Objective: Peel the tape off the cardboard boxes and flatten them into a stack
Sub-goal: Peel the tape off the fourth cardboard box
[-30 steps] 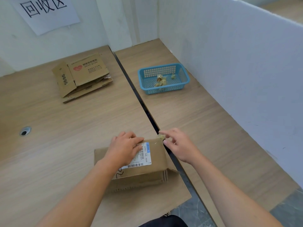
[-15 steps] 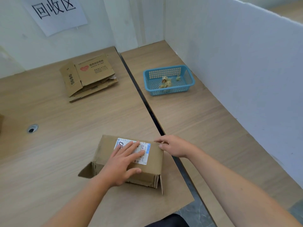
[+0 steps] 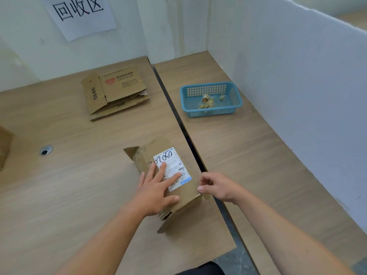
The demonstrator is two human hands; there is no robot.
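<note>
- Small brown cardboard box point(image 3: 187, 197): hold it firm under the left hand point(image 3: 154, 192), fingers spread flat.
- Curled fingers of the right hand point(image 3: 218, 187) perhaps pinch tape point(image 3: 206, 196) at its edge; peel slowly.

Small brown labelled box point(image 3: 187, 193), end flaps open, near the desk point(image 3: 79, 195) edge; flattened boxes point(image 3: 117, 92) stacked farther back

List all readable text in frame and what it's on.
"回收区": paper sign on the wall.
Shipping label on the cardboard box under the left hand: handwritten digits, turned and partly covered, not surely readable; print too small.
Top flattened box of the stack: red heart logo, print too blurred.
</note>
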